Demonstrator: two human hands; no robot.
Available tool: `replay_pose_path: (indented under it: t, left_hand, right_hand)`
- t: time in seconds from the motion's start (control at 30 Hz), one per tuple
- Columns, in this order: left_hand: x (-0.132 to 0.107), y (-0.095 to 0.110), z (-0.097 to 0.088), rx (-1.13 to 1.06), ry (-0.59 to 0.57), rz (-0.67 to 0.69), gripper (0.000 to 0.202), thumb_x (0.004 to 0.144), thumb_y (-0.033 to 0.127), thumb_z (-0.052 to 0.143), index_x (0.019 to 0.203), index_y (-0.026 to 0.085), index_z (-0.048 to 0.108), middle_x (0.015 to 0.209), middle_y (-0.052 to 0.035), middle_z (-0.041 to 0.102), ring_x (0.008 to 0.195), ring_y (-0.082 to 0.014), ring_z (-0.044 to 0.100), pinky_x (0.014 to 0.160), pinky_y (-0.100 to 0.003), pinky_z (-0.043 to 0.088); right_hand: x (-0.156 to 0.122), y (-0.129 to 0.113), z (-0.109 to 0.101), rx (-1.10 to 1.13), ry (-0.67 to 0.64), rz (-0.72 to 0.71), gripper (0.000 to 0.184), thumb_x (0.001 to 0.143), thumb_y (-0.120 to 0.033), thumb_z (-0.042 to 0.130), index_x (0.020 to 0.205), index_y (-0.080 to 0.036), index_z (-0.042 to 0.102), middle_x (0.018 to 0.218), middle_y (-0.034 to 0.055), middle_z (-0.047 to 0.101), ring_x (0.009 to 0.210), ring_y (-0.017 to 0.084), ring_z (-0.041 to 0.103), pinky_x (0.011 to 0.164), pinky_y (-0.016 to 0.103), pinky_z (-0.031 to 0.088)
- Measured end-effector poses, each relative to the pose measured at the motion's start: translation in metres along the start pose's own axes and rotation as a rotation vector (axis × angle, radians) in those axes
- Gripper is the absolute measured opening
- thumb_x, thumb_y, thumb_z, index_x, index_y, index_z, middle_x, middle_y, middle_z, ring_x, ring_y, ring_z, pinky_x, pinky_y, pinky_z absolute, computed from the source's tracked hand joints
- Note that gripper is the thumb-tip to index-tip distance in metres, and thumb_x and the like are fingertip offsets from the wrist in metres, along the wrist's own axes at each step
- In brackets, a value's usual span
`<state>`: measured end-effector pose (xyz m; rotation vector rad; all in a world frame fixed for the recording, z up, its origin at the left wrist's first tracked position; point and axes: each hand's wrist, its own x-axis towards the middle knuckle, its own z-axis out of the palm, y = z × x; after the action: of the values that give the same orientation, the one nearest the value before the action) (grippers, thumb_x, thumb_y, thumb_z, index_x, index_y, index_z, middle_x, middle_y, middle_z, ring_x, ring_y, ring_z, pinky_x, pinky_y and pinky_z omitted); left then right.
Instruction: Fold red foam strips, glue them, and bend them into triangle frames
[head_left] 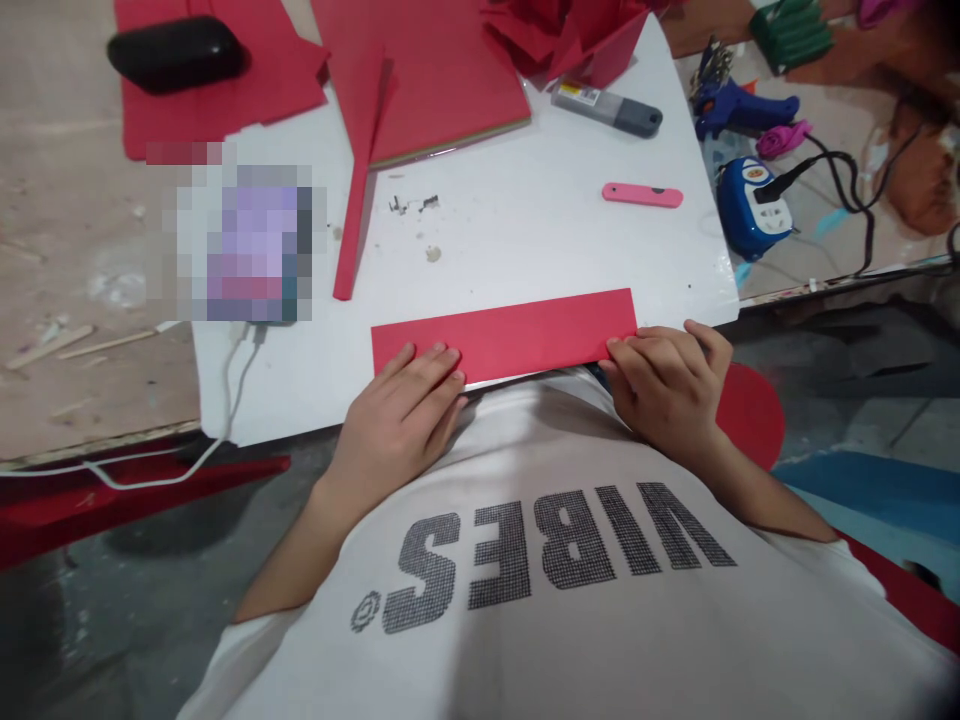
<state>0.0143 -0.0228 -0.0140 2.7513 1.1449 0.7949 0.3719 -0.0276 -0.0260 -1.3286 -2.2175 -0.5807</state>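
The red paper strip (pixel 502 335) lies along the desk's (pixel 525 230) near edge; the left hand (pixel 405 405) presses it flat, grip released. The right hand (pixel 664 380) curls at its right end; I cannot tell whether that grip pinches.

White board (pixel 525 240) carries red strip (pixel 502 335), pink cutter (pixel 642 195) (grey cutter (pixel 607 108) beyond)

On the white worktop (pixel 525 230) lie a pink cutter (pixel 642 195), a grey utility knife (pixel 607 108) and red sheets (pixel 442 80); a black case (pixel 176 52) sits far left.
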Motion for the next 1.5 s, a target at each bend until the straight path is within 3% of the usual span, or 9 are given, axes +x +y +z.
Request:
replay_pose_path:
  t: [0.17, 0.3, 0.47, 0.6, 0.77, 0.9, 1.13, 1.3, 1.5]
  left_hand:
    - [-0.016, -0.012, -0.003, 0.058, 0.169, -0.022, 0.027, 0.094, 0.013, 0.089, 0.119, 0.020, 0.081, 0.115, -0.0137, 0.086, 0.111, -0.0317, 0.083, 0.094, -0.048, 0.069]
    - [-0.027, -0.023, -0.005, 0.107, 0.220, -0.002, 0.020, 0.094, 0.017, 0.089, 0.107, 0.025, 0.077, 0.101, -0.0072, 0.083, 0.095, -0.0264, 0.079, 0.081, -0.042, 0.063]
    - [-0.034, -0.031, -0.007, 0.147, 0.248, 0.010, 0.018, 0.094, 0.023, 0.089, 0.096, 0.026, 0.071, 0.090, -0.0044, 0.078, 0.082, -0.0238, 0.074, 0.072, -0.040, 0.056]
    - [-0.028, -0.024, -0.008, 0.227, 0.218, 0.042, 0.017, 0.095, 0.021, 0.088, 0.101, 0.027, 0.073, 0.083, -0.0023, 0.075, 0.079, -0.0238, 0.072, 0.073, -0.041, 0.052]
    - [0.011, 0.002, -0.006, 0.221, 0.056, 0.089, 0.007, 0.103, 0.021, 0.080, 0.109, 0.021, 0.077, 0.103, -0.0078, 0.085, 0.090, -0.0257, 0.075, 0.081, -0.044, 0.052]
    - [0.043, 0.016, 0.004, 0.201, -0.007, 0.128, 0.009, 0.108, 0.025, 0.075, 0.105, 0.017, 0.078, 0.104, -0.0096, 0.085, 0.089, -0.0264, 0.073, 0.076, -0.043, 0.051]
    - [0.057, 0.021, 0.012, 0.095, -0.141, 0.053, 0.021, 0.114, 0.023, 0.062, 0.103, 0.019, 0.080, 0.121, -0.0131, 0.086, 0.105, -0.0296, 0.078, 0.086, -0.045, 0.056]
    - [0.062, 0.025, 0.011, 0.070, -0.175, -0.040, 0.024, 0.116, 0.026, 0.059, 0.107, 0.018, 0.080, 0.135, -0.0158, 0.085, 0.119, -0.0339, 0.081, 0.089, -0.048, 0.059]
    - [0.072, 0.025, 0.008, 0.037, -0.246, -0.117, 0.018, 0.111, 0.024, 0.064, 0.111, 0.017, 0.081, 0.140, -0.0171, 0.083, 0.127, -0.0370, 0.080, 0.101, -0.054, 0.062]
  right_hand:
    - [0.005, 0.008, 0.002, 0.058, 0.088, -0.097, 0.015, 0.106, -0.018, 0.079, 0.118, -0.026, 0.073, 0.092, -0.0007, 0.082, 0.095, 0.020, 0.079, 0.103, 0.046, 0.050]
    - [0.006, 0.013, 0.002, 0.071, 0.038, -0.108, 0.013, 0.108, -0.020, 0.079, 0.117, -0.029, 0.073, 0.096, -0.0018, 0.085, 0.098, 0.022, 0.079, 0.094, 0.046, 0.049]
    - [0.007, 0.008, 0.007, 0.104, 0.069, -0.129, 0.020, 0.104, -0.016, 0.079, 0.120, -0.029, 0.074, 0.100, -0.0020, 0.086, 0.100, 0.022, 0.078, 0.093, 0.044, 0.046]
    - [0.010, -0.004, 0.016, 0.146, 0.066, -0.138, 0.022, 0.106, -0.016, 0.077, 0.122, -0.029, 0.072, 0.106, -0.0015, 0.085, 0.100, 0.020, 0.075, 0.095, 0.043, 0.044]
    - [0.016, -0.013, 0.023, 0.250, -0.002, -0.128, 0.028, 0.105, -0.014, 0.075, 0.127, -0.029, 0.070, 0.110, -0.0001, 0.082, 0.095, 0.020, 0.067, 0.091, 0.042, 0.041]
    - [0.021, -0.015, 0.024, 0.279, -0.086, -0.105, 0.019, 0.105, -0.014, 0.070, 0.117, -0.028, 0.071, 0.103, 0.0008, 0.078, 0.090, 0.022, 0.059, 0.085, 0.041, 0.036]
    - [0.019, -0.015, 0.021, 0.289, -0.136, -0.019, 0.004, 0.109, -0.028, 0.070, 0.106, -0.026, 0.069, 0.108, 0.0058, 0.079, 0.094, 0.025, 0.063, 0.086, 0.040, 0.040]
    - [0.023, -0.014, 0.019, 0.314, -0.217, -0.003, 0.021, 0.115, -0.045, 0.066, 0.121, -0.025, 0.072, 0.138, 0.0124, 0.081, 0.119, 0.031, 0.070, 0.098, 0.044, 0.047]
    - [0.043, -0.008, 0.022, 0.277, -0.268, 0.013, 0.055, 0.117, -0.069, 0.058, 0.125, -0.019, 0.079, 0.126, 0.0181, 0.079, 0.112, 0.034, 0.067, 0.095, 0.048, 0.043]
